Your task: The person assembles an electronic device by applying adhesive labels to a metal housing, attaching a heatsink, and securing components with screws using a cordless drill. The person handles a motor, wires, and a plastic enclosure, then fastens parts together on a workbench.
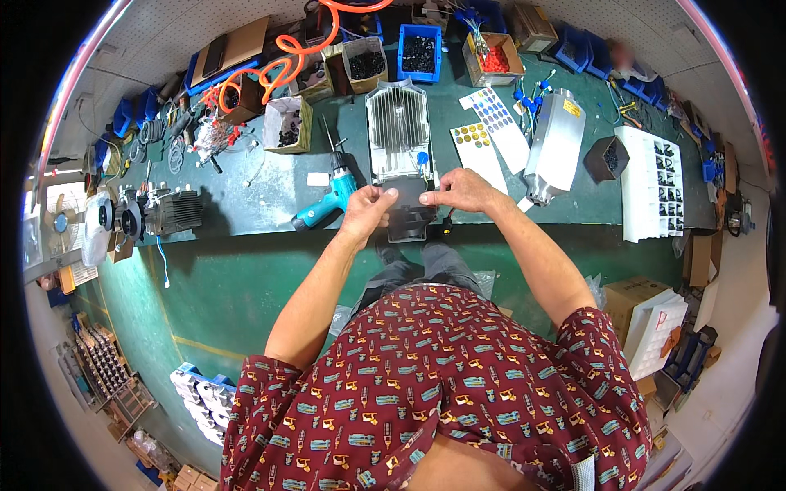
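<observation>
In front of me at the bench edge lies a silver finned metal housing (398, 123), its near end toward my body. Over that near end is a flat dark plate (407, 195). My left hand (370, 211) is closed on the plate's left edge, thumb on top. From the other side my right hand (467, 191) grips the right edge, thumb pressed on its face and fingers curled under. A round blue piece (422, 158) sits on the housing just beyond the plate. A teal cordless drill (329, 200) lies close to my left hand.
A second silver housing (557, 147) lies right of sticker sheets (498, 119). Farther right stand a box of dark screws (607, 159) and a white foam tray (652, 184). Parts bins (420, 53) line the back, under a coiled orange hose (286, 61). Motors (172, 210) sit at left.
</observation>
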